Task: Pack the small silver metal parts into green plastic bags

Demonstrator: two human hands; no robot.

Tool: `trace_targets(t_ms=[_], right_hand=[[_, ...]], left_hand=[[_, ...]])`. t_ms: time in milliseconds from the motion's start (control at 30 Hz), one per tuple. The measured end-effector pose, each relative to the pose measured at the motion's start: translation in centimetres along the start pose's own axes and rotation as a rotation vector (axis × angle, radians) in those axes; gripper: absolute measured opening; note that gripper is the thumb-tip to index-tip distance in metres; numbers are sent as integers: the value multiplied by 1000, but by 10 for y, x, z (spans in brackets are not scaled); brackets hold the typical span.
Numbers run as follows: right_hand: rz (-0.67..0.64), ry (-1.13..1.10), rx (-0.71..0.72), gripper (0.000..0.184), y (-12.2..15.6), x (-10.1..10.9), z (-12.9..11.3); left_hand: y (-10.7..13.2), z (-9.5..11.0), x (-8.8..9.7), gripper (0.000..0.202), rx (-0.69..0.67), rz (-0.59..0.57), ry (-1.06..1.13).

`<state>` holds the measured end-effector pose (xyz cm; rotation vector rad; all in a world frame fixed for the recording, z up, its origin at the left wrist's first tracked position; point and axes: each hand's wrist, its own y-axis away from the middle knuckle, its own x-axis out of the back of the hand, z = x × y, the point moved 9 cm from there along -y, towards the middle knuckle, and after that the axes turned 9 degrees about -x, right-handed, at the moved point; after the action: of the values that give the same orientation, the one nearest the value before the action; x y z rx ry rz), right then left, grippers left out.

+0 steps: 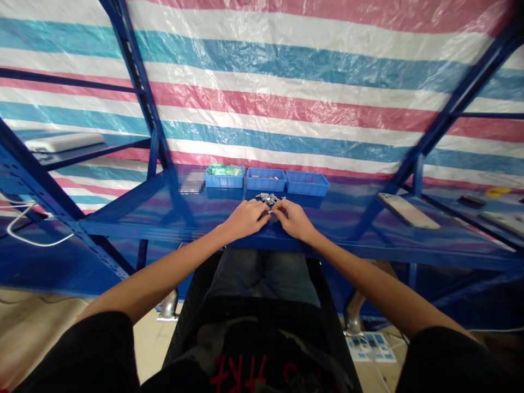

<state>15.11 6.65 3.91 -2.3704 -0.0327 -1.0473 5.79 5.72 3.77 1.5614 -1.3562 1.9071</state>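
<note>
1. Head view: a seated person's left hand and right hand are coming together above a blue table, near its front edge.
2. Fingers of both hands are grasping: thumb and fingertips on each side are pinching a small piece, which is sitting in the narrow space between the hands. Whether they are sharing one piece or holding two, I cannot tell.
3. Likeliest trouble, in my judgement: the small piece could be slipping free, because so little of it is offering a hold. With the hands working this close to the edge, it could be landing in the lap or on the floor.
4. Knuckles brushing the pile of metallic parts, which is lying just beyond the fingertips, could also be scattering it.
5. As for looks, the small piece is showing only as a pale glint; fingers are hiding its shape. The pile is gleaming silver, its parts lying jumbled.
6. Behind the pile, three blue bins are standing in a row, the leftmost holding something bright green.
</note>
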Motion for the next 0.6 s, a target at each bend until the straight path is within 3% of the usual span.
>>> trace_targets(t_ms=[433,600], right_hand=[[-30,-40,72,14,5,-2,-10],[-30,33,84,7,6,-2,-14]], left_hand=[[-2,1,-3,27,-10,-33,-39],[-2,4,-3,27,-24,-37,-23]])
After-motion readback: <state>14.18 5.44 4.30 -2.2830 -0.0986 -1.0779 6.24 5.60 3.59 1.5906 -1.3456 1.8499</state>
